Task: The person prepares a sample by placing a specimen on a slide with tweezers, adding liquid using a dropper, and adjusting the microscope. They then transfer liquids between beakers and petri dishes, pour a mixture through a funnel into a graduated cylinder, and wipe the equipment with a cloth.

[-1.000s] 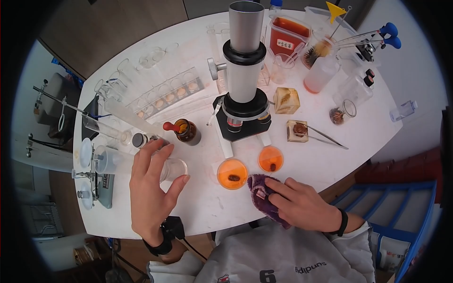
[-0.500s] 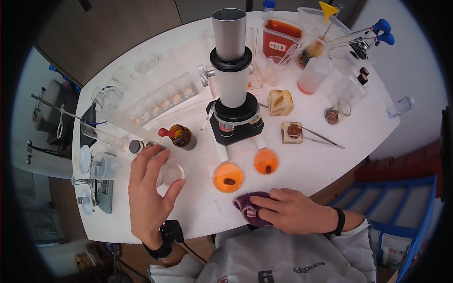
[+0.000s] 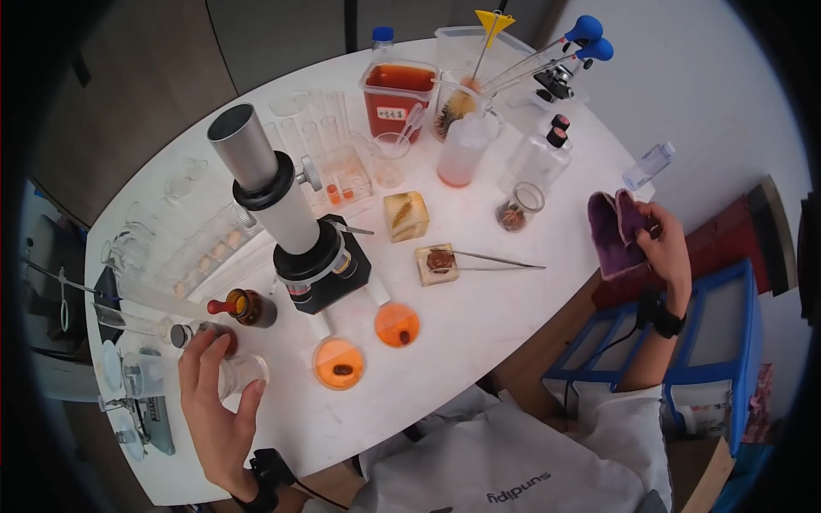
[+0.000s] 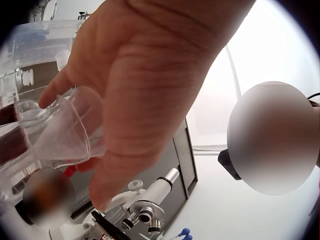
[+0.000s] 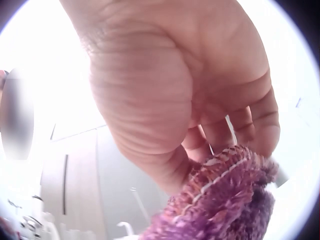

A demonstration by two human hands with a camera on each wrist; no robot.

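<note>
My right hand [image 3: 665, 248] pinches a folded purple cloth [image 3: 614, 235] beyond the table's right edge. In the right wrist view its fingers meet the fuzzy purple cloth [image 5: 220, 200] at the stitched edge. At the left front, my left hand [image 3: 212, 410] spans a clear glass vessel [image 3: 243, 376], thumb apart on the near side and fingers relaxed on the far side. The left wrist view shows the vessel's flared mouth [image 4: 75, 130] between thumb and fingers. Close to the fingertips stand a dark-capped bottle [image 3: 181, 334] and a brown dropper bottle [image 3: 256, 309].
Orange dishes [image 3: 338, 364], each with a dark lump, lie before a microscope [image 3: 295, 222]. Tweezers [image 3: 500, 260] rest on a small block [image 3: 438, 265]. Behind stand a tub of red liquid [image 3: 398, 103], a wash bottle [image 3: 462, 150] and test tubes [image 3: 321, 137]. A balance [image 3: 152, 423] stands left.
The right hand has carried the purple cloth from the table's front up and out past the right edge. The left hand stays at the glass vessel. The head view has turned right.
</note>
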